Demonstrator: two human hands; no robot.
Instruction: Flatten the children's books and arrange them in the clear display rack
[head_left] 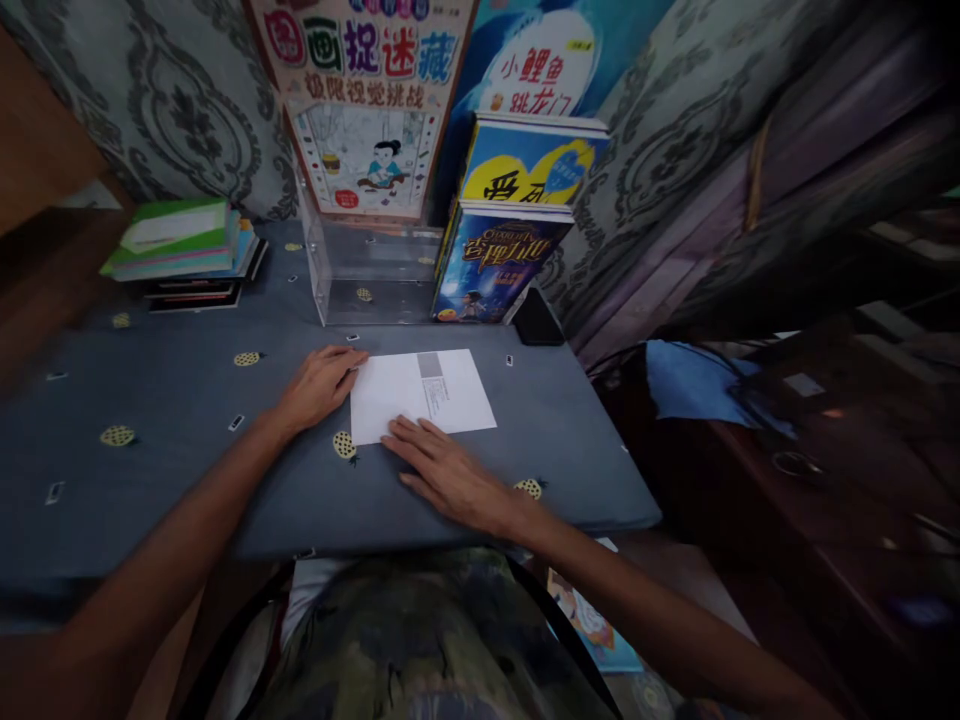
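Both hands lay flat and open on one white rectangular sheet of paper (420, 395), gripping nothing: the left hand (319, 385) pressed its fingers on the sheet's left edge, and the right hand (442, 470) rested its fingertips on the near edge. That sheet sat in the middle of a grey-blue tablecloth dotted with yellow pineapples (187, 400), and carried a small grey block and lines of print too fine to read. Behind it stood one clear acrylic box (367, 275). Right of the box two glossy books (510, 215) leaned upright, one blue and yellow above one dark blue, their titles blurred. One tall poster (367, 100) against the wall read "画捉迷藏". One blue book behind (536, 65) read "小鲤鱼跳龙门". At the far left lay one stack of flat books topped in green (184, 250)
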